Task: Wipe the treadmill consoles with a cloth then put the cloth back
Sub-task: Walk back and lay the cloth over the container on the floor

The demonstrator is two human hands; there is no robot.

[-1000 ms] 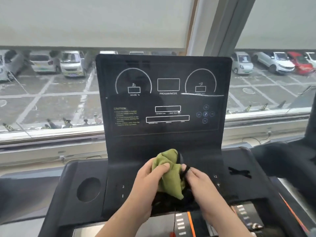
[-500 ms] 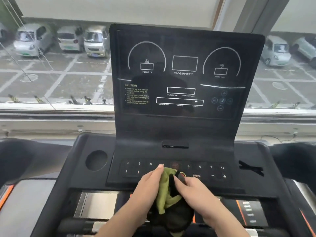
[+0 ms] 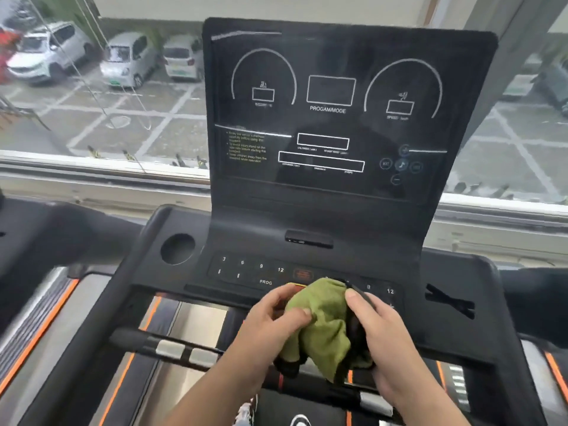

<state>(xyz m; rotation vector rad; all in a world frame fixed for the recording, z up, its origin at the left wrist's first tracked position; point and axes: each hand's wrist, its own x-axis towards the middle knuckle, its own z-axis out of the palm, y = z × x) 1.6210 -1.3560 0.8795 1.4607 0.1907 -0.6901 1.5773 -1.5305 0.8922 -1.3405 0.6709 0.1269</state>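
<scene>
The green cloth (image 3: 322, 321) was bunched up between the two hands, just at the near edge of the console (image 3: 319, 216). Its top fold lay over the right part of the button strip (image 3: 246, 272), and its lower end hung down in front of the console, with some black fabric showing under and beside the green. The left hand (image 3: 273, 327) was on the cloth's left side and the right hand (image 3: 378, 330) on its right side.

The console was black. An upright dark display (image 3: 338, 72) stood at its back, printed with white dial outlines and the words PROGAM/MODE. Below it sat a small slot (image 3: 309, 239), then the numbered buttons. A round cup hole (image 3: 177, 249) was on the left, and a black cross-shaped mark (image 3: 448, 302) on the right tray. A black handlebar (image 3: 178, 348) with silver pads ran below the console, over a deck edged in orange. Behind the console was a wide window (image 3: 92, 124), and outside it parked cars (image 3: 129, 59) stood on a marked lot.

The left hand's fingers were curled onto the cloth, the thumb pressing into the green fold. The right hand's fingers were wrapped round the cloth's right side, its thumb on top, so both hands gripped it.
</scene>
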